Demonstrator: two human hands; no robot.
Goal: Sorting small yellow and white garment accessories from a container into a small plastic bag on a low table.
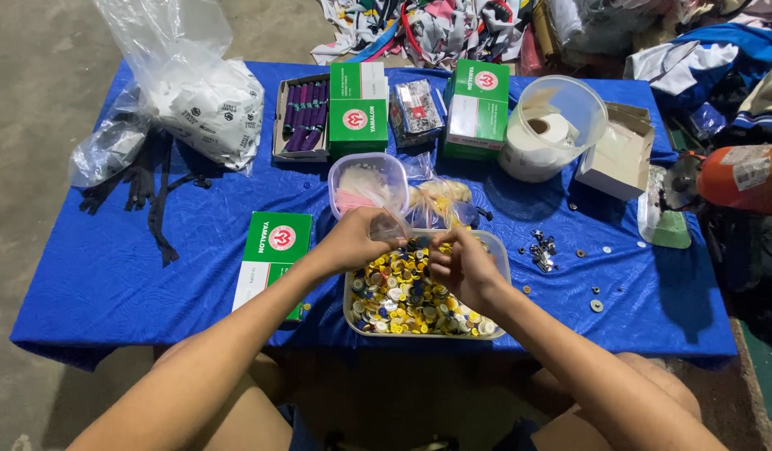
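Small clear plastic bag (392,224): pinched at its mouth by left hand (357,240), fingers curled closed on it, above tray of mixed buttons (403,296). Right hand (459,263): fingertips bunched together over tray; contents, if any, not discernible. Tray: centre front of blue-covered table (102,276). Adjacent: clear tub (368,185) behind, green-and-white box (271,250) left.
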